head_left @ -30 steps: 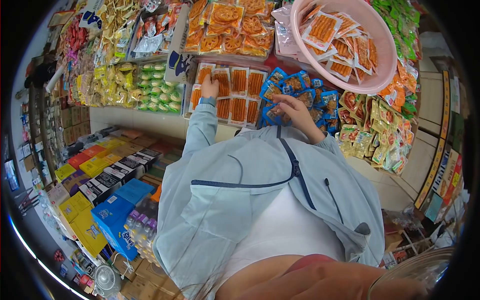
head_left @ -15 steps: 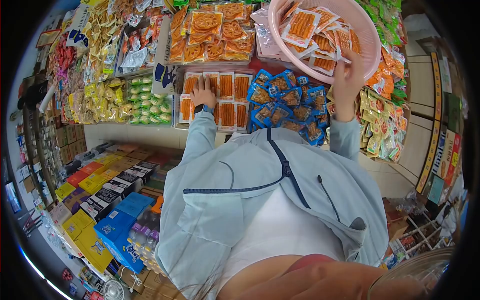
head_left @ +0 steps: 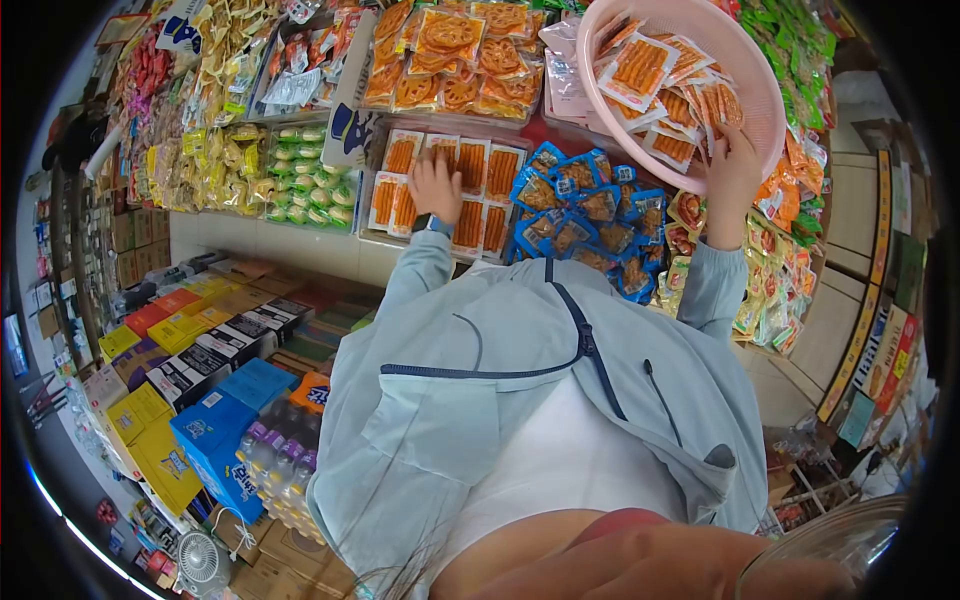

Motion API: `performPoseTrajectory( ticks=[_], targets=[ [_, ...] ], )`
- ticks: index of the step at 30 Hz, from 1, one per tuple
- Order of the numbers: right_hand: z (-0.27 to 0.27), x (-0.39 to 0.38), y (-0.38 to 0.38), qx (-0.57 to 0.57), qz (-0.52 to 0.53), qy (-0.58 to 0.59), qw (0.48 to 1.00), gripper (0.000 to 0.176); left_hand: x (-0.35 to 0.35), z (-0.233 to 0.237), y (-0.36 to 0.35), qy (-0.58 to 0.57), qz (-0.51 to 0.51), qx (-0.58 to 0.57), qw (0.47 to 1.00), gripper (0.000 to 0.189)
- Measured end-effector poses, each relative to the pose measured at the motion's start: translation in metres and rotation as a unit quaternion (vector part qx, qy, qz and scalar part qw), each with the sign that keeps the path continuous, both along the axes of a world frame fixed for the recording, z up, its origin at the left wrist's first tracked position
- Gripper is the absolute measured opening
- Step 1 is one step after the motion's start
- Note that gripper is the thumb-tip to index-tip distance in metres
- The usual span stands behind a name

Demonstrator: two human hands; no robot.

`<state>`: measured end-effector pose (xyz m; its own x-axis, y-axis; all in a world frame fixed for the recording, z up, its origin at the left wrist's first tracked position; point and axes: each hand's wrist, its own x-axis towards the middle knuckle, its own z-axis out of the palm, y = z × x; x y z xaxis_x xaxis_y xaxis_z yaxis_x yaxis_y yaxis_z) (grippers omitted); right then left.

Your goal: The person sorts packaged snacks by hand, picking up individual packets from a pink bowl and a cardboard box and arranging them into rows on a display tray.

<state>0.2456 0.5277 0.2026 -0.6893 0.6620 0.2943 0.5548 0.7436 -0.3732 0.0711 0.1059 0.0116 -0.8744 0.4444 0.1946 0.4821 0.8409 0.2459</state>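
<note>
My left hand lies with its fingers extended over flat packets of orange snack sticks, laid in rows in a shallow clear tray. A watch is on that wrist. To the right, my right hand reaches over the near rim of a pink plastic basket. Its fingers are closed on the lower end of an orange snack packet. More packets of the same sort are heaped loosely in the basket, which tilts towards me.
Blue-wrapped snacks lie between my hands. Behind the tray are packs of orange lotus-root-like slices; green-and-white packs sit left. Stacked cartons and bottles stand at lower left, a white fan below.
The view has shifted, so the basket and right hand appear further right and lower. My left hand stays on the tray packets, and my right hand stays at the basket's near rim.
</note>
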Motion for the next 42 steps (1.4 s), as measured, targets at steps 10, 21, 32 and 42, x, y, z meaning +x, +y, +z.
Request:
performPoseTrajectory(
  ticks=[10,21,32,42],
  targets=[
    [0.008,-0.014,-0.014,0.205,0.004,0.008,0.979,0.025,0.073,0.019,0.013,-0.091,-0.119,0.031,0.988,0.06],
    [0.052,-0.006,-0.116,-0.098,0.033,0.253,0.962,0.013,0.088,0.116,0.035,-0.364,-0.164,0.303,0.865,0.046],
    [-0.05,-0.006,-0.228,-0.127,0.572,-0.082,0.806,0.046,0.053,0.04,-0.015,-0.573,0.132,0.53,0.611,0.038],
    [-0.048,0.014,-0.207,-0.166,0.535,-0.056,0.827,0.025,-0.09,0.024,-0.029,-0.191,0.136,-0.071,0.97,0.057]
  ],
)
